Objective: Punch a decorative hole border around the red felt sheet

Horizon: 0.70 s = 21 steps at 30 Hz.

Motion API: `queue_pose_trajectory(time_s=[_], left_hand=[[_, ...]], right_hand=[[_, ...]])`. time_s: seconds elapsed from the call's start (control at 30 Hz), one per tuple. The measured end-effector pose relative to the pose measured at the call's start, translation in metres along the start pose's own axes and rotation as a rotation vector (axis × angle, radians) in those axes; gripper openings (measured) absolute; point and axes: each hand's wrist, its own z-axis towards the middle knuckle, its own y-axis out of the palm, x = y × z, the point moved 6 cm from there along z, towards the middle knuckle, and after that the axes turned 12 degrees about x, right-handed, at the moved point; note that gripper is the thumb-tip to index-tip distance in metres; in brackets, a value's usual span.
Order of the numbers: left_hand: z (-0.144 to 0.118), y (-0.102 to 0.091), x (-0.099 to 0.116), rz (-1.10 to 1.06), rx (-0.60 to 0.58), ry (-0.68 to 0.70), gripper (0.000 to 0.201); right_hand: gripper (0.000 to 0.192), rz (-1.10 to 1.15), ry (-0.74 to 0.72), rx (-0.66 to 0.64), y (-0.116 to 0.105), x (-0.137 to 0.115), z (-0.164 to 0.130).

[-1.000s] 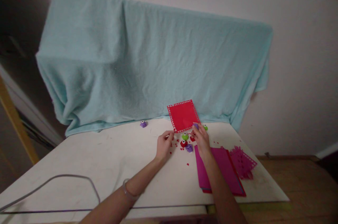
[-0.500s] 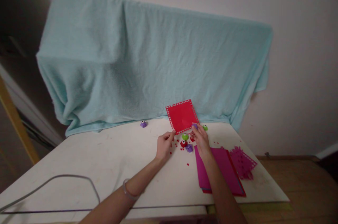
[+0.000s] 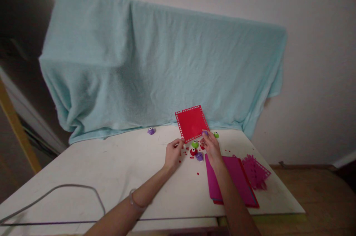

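A square red sheet (image 3: 191, 123) with small punched holes along its edges is held up, tilted against the blue cloth. My left hand (image 3: 172, 152) pinches its lower left corner. At the lower right edge, my right hand (image 3: 213, 150) is closed around a small purple craft punch (image 3: 205, 132), partly hidden by the fingers. Between the hands lie a green punch (image 3: 194, 144), a red punch (image 3: 193, 151) and another purple punch (image 3: 199, 156). Part of a red one (image 3: 202, 146) shows beside my right fingers. Tiny red cutouts are scattered around them.
Magenta sheets (image 3: 219, 182) are stacked under my right forearm, beside punched magenta pieces (image 3: 256, 172). A green punch (image 3: 216, 135) and a purple punch (image 3: 151, 130) stand near the back. A grey cable (image 3: 69, 185) curves across the white table (image 3: 111, 169). Blue cloth (image 3: 167, 65) hangs behind.
The red sheet's top edge has dipped very slightly. Both hands keep their grip in nearly the same place.
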Motion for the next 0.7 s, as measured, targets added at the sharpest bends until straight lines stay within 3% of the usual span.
queue_pose_trajectory(time_s=[0.13, 0.7], left_hand=[[-0.0012, -0.0001, 0.0028, -0.038, -0.007, -0.001, 0.032], [0.0, 0.0002, 0.0012, -0.101, 0.01, -0.018, 0.038]], right_hand=[[0.037, 0.007, -0.001, 0.0, 0.0007, -0.0004, -0.0001], [0.038, 0.001, 0.008, 0.012, 0.0024, 0.0001, -0.001]])
